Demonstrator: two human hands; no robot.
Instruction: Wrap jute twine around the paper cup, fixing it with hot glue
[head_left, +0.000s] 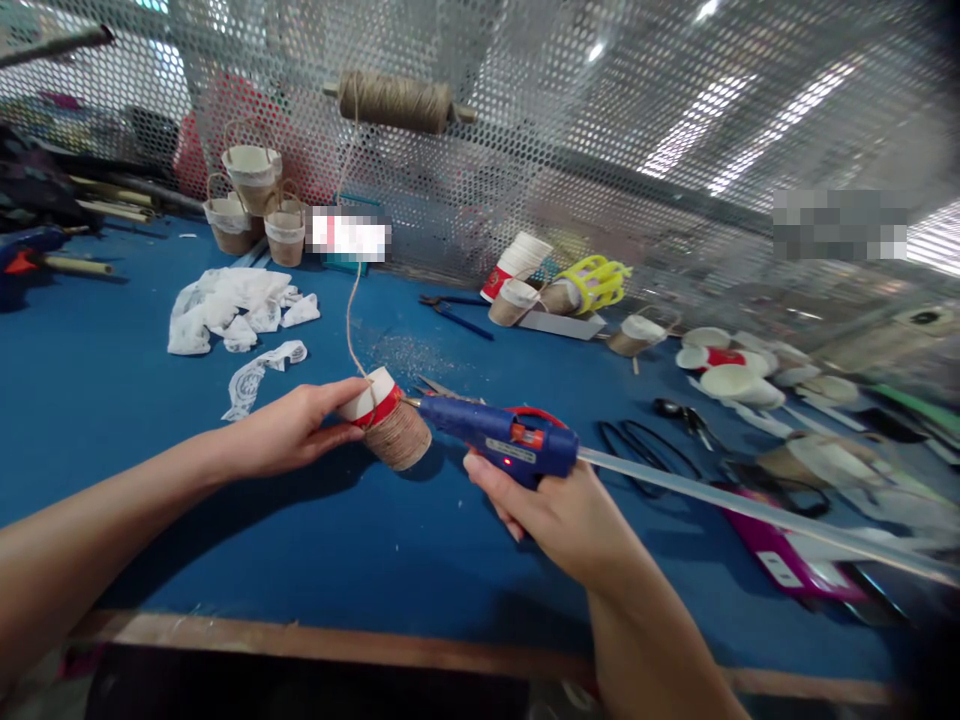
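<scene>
My left hand [311, 425] grips a paper cup [401, 437] by its white and red end, fingers closed around it. Brown twine is wound over much of the cup, leaving part of the red band bare. From the cup, a strand of twine [351, 315] runs up toward a spool [394, 101] on a rod at the mesh wall. In my right hand [559, 505] is a blue hot glue gun [480, 432], its nozzle at the cup's red band. A long clear glue stick [720, 498] sticks out of the gun's back. Scissors [442, 388] lie partly hidden behind the gun.
Crumpled white lace [225, 305] lies at left on the blue table [300, 560]. Small twine-wrapped baskets [255, 180] stand behind it. Pliers [461, 315], stacked cups [517, 262] and a yellow net [600, 282] sit at the back. Cables [637, 450] and more cups [739, 385] crowd the right.
</scene>
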